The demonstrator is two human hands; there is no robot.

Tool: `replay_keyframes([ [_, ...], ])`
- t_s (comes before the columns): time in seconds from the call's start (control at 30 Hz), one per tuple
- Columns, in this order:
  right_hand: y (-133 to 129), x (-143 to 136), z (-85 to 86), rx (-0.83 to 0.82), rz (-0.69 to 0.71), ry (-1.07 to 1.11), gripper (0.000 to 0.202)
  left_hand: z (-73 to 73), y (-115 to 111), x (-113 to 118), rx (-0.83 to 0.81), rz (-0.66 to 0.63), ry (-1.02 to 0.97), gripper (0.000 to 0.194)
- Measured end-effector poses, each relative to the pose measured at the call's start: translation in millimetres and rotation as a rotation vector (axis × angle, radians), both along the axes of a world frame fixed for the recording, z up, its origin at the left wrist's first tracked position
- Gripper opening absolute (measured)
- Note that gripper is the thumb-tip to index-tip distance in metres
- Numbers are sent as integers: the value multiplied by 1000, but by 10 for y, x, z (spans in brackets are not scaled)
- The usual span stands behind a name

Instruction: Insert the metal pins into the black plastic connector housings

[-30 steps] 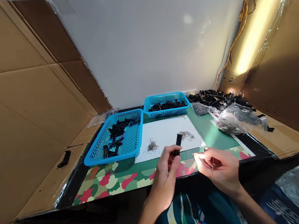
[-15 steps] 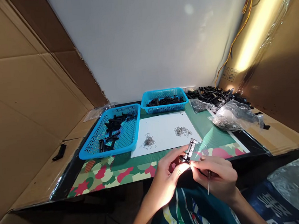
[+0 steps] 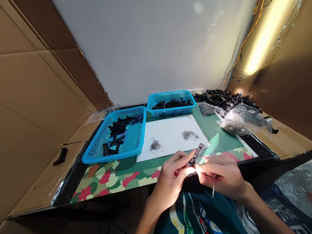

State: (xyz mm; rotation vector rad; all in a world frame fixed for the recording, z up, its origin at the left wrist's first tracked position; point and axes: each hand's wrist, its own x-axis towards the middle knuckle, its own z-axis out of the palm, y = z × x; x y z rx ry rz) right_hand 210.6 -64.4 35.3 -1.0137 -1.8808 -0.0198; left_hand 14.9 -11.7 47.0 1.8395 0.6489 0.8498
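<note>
Left hand [image 3: 171,178] closed on tilted black part [image 3: 198,154], over near edge of tabletop [image 3: 118,181]. Right hand [image 3: 225,174] fingertips pinched at part's lower end, thin rod [image 3: 213,186] in curled fingers.

Back: smooth pale-grey panel [image 3: 143,41]
Sides: creased brown cardboard walls [image 3: 18,97]
Lighting: warm yellow streak [image 3: 265,29], right wall
Furniture: green-topped table [image 3: 210,122], camouflage-patterned border [image 3: 115,181]

Small-parts workshop, looks makeshift: bench [image 3: 218,136] btwn cardboard walls [image 3: 18,89], 2 blue baskets [image 3: 133,134] w/ blk parts [image 3: 119,126], loose heap of blk pcs [image 3: 223,99] back R, tiny wire-like bits [image 3: 155,145] piled on white sheet [image 3: 170,128], clear bag [image 3: 244,117] nearby.
</note>
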Motion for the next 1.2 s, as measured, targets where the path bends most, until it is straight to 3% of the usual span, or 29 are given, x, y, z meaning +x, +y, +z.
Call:
replay_keyframes([
  [0.37, 179, -88, 74, 34, -1, 23, 39, -83, 32, -26, 166, 68, 2, 45],
  [0.53, 141, -24, 157, 41, 30, -65, 36, -37, -18, 10, 122, 102, -15, 44],
  [0.83, 144, -7, 220, 20, 112, -28, 30, -1, 16, -13, 124, 87, -23, 42],
  [1.07, 150, 69, 281, -272, 226, 73, 38, 7, 95, -67, 93, 25, 0, 40],
  [1.2, 180, 109, 347, -435, 188, 132, 30, 29, 114, -49, 38, 37, 4, 36],
])
